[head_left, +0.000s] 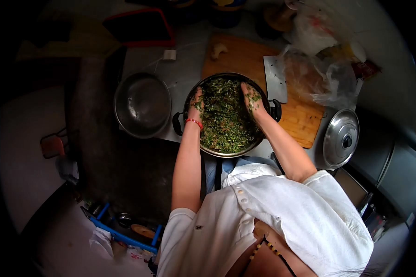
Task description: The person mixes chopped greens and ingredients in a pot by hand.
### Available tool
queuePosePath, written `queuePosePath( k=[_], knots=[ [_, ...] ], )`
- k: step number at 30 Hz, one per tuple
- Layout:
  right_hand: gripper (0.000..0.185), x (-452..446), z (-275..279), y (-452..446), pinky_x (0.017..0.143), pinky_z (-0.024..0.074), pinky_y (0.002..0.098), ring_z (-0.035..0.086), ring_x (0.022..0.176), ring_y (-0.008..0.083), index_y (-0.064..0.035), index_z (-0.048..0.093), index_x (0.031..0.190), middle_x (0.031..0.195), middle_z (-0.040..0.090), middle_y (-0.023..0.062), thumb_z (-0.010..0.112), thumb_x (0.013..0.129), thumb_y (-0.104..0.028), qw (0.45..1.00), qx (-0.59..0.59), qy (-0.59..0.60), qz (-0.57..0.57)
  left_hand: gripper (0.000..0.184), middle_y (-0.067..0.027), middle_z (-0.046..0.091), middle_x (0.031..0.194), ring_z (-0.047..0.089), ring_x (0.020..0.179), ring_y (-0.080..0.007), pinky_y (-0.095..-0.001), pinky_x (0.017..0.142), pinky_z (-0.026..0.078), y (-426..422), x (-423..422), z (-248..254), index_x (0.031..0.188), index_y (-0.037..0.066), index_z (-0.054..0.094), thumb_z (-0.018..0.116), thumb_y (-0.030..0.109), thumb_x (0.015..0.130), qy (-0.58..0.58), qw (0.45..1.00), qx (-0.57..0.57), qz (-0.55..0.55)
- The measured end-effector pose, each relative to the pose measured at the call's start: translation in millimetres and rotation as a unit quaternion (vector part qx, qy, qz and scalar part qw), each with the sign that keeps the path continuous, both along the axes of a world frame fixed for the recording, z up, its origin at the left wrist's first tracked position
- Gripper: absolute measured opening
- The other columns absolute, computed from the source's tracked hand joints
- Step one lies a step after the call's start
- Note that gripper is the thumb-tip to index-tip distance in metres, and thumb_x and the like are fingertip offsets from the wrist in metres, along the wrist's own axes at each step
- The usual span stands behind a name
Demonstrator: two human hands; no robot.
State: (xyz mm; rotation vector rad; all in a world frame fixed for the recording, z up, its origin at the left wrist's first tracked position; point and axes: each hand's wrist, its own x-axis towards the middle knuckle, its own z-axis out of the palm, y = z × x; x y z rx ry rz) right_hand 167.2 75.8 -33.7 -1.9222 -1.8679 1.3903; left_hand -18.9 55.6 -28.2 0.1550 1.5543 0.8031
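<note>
A wide pot (pixel 232 153) with two black side handles holds a mass of chopped green filling (pixel 226 117). At the pot's left inner wall is my left hand (pixel 197 104), with a red bracelet at the wrist and green bits stuck to it. My right hand (pixel 252 99) rests against the right inner side, also flecked with green. Both hands have their fingers stretched out, pointing away from me, and touch the edges of the filling. Some fingertips are partly hidden by greens.
An empty metal bowl (pixel 142 106) lies to the left. Behind and right are a wooden cutting board (pixel 302 122), a cleaver (pixel 275 81), plastic bags (pixel 333 83) and a metal lid (pixel 341 138). A red-framed tablet (pixel 141 28) stands at the back left.
</note>
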Motion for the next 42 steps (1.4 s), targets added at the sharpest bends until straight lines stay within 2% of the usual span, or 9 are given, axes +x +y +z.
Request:
queuePosePath(
  k=[3, 10, 14, 17, 22, 33, 39, 41, 42],
  knots=[
    [0.047, -29, 9, 23, 0.089, 0.0292, 0.0313, 0.033, 0.111, 0.0251, -0.0003, 0.035, 0.117, 0.121, 0.034, 0.0156, 0.036, 0.084, -0.034, 0.951, -0.093, 0.252, -0.156, 0.045, -0.0078, 0.028, 0.127, 0.030, 0.113, -0.0200, -0.0284, 0.090, 0.026, 27, 10, 37, 0.123, 0.006, 0.029, 0.034, 0.028, 0.084, 0.047, 0.993, -0.047, -0.099],
    [0.036, -15, 62, 8, 0.074, 0.0383, 0.0307, 0.052, 0.084, 0.0224, -0.0001, 0.054, 0.092, 0.091, 0.056, 0.0120, 0.046, 0.079, -0.033, 0.972, -0.014, 0.235, 0.008, 0.039, -0.0062, 0.045, 0.111, 0.048, 0.090, -0.0129, -0.0242, 0.069, 0.038, -23, -5, 22, 0.110, 0.005, 0.040, 0.052, 0.023, 0.077, -0.075, 0.979, 0.120, -0.146],
    [0.031, -2, 76, -40, 0.080, 0.0377, 0.0321, 0.050, 0.088, 0.0260, -0.0004, 0.051, 0.095, 0.096, 0.052, 0.0151, 0.050, 0.077, -0.025, 0.956, 0.065, 0.285, 0.022, 0.042, -0.0148, 0.045, 0.105, 0.043, 0.097, -0.0276, -0.0335, 0.082, 0.035, -74, 27, 38, 0.110, 0.004, 0.036, 0.053, 0.020, 0.074, 0.341, 0.841, 0.350, -0.232],
    [0.031, -10, 50, -76, 0.094, 0.0232, 0.0388, 0.047, 0.091, 0.0304, -0.0027, 0.048, 0.100, 0.099, 0.048, 0.0156, 0.047, 0.073, -0.016, 0.934, 0.322, 0.019, 0.153, 0.051, -0.0194, 0.030, 0.120, 0.027, 0.112, -0.0325, -0.0354, 0.095, 0.022, -96, 44, 34, 0.123, 0.005, 0.025, 0.044, 0.013, 0.076, 0.427, 0.745, 0.288, -0.424],
    [0.020, 4, 17, -93, 0.095, 0.0214, 0.0437, 0.047, 0.094, 0.0286, -0.0051, 0.061, 0.080, 0.089, 0.054, 0.0121, 0.045, 0.069, -0.007, 0.814, -0.048, -0.175, 0.551, 0.050, -0.0178, 0.025, 0.125, 0.020, 0.116, -0.0327, -0.0356, 0.093, 0.026, -96, 54, 23, 0.122, 0.005, 0.026, 0.042, 0.015, 0.077, 0.346, 0.769, 0.068, -0.532],
    [0.023, -12, -2, -65, 0.079, 0.0378, 0.0480, 0.043, 0.102, 0.0271, -0.0015, 0.057, 0.086, 0.095, 0.052, 0.0136, 0.042, 0.073, -0.013, 0.869, -0.122, -0.193, 0.439, 0.026, -0.0112, 0.055, 0.094, 0.054, 0.082, -0.0267, -0.0370, 0.070, 0.044, -60, 41, 7, 0.094, 0.011, 0.055, 0.039, 0.017, 0.075, 0.277, 0.656, -0.108, -0.694],
    [0.034, -24, 28, -36, 0.082, 0.0363, 0.0397, 0.036, 0.107, 0.0297, -0.0069, 0.048, 0.104, 0.114, 0.039, 0.0136, 0.048, 0.071, -0.012, 0.811, -0.270, -0.222, 0.469, 0.030, -0.0115, 0.055, 0.096, 0.054, 0.082, -0.0235, -0.0327, 0.068, 0.044, -83, 24, -38, 0.105, 0.007, 0.049, 0.040, 0.009, 0.077, 0.535, 0.545, 0.279, -0.582],
    [0.040, -23, 72, -34, 0.088, 0.0299, 0.0387, 0.031, 0.112, 0.0279, -0.0078, 0.040, 0.113, 0.120, 0.034, 0.0138, 0.044, 0.074, -0.016, 0.828, -0.183, -0.199, 0.492, 0.035, -0.0103, 0.052, 0.102, 0.053, 0.082, -0.0187, -0.0288, 0.068, 0.043, -85, 12, -55, 0.114, 0.008, 0.042, 0.038, 0.005, 0.079, 0.536, 0.610, 0.371, -0.451],
    [0.042, -26, 95, -40, 0.091, 0.0234, 0.0373, 0.027, 0.114, 0.0263, -0.0075, 0.036, 0.116, 0.123, 0.028, 0.0127, 0.040, 0.076, -0.019, 0.828, -0.147, -0.202, 0.502, 0.035, -0.0091, 0.051, 0.102, 0.051, 0.081, -0.0155, -0.0269, 0.069, 0.042, -72, 6, -25, 0.116, 0.009, 0.041, 0.037, 0.005, 0.081, 0.203, 0.854, 0.264, -0.400]
  ],
)
